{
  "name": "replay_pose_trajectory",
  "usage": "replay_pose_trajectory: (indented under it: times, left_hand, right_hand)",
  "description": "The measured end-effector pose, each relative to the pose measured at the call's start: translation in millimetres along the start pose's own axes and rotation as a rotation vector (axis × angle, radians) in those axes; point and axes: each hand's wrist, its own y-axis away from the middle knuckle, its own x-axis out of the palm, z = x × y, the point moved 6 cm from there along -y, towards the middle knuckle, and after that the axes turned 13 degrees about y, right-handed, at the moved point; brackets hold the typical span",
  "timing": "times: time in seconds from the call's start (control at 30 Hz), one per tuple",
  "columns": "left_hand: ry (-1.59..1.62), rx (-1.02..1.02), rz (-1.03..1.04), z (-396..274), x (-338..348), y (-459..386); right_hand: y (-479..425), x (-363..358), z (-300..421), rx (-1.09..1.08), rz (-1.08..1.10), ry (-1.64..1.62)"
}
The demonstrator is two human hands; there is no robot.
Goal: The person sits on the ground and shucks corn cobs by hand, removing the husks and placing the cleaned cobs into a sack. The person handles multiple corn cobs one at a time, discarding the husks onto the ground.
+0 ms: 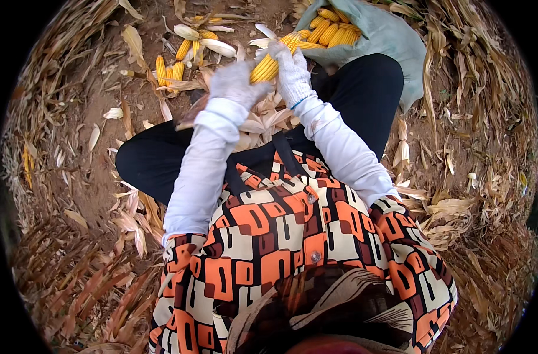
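Note:
My right hand (292,73), in a white knitted glove with a blue edge, grips a yellow corn cob (266,68) slantwise. The kernels of this cob are bare along most of its length. Close to the cob's lower end is my left hand (234,85), also gloved and blurred by motion. Whether its fingers hold anything is unclear. Pale corn husks (264,124) lie below both hands, between my legs. Just beyond my right hand, the mouth of a pale green sack (384,48) gapes, with several husked cobs (333,33) inside.
Several yellow cobs (176,73) and partly husked ears (218,47) lie on the soil at the upper left. Dry corn stalks (485,66) and leaves (74,292) surround me. My bent knees (149,155) flank the husks. Another yellow ear (28,166) lies far left.

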Motion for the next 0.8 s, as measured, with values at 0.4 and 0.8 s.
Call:
replay_pose_trajectory:
  times: [0.4,0.8]
  left_hand:
    - [0.544,-0.141,0.413,29,105,2]
    - [-0.272,0.172,0.443,29,125,15]
  right_hand:
    - [5,-13,12,0.33,-0.085,-0.025]
    - [-5,-14,9,0.654,-0.028,0.153]
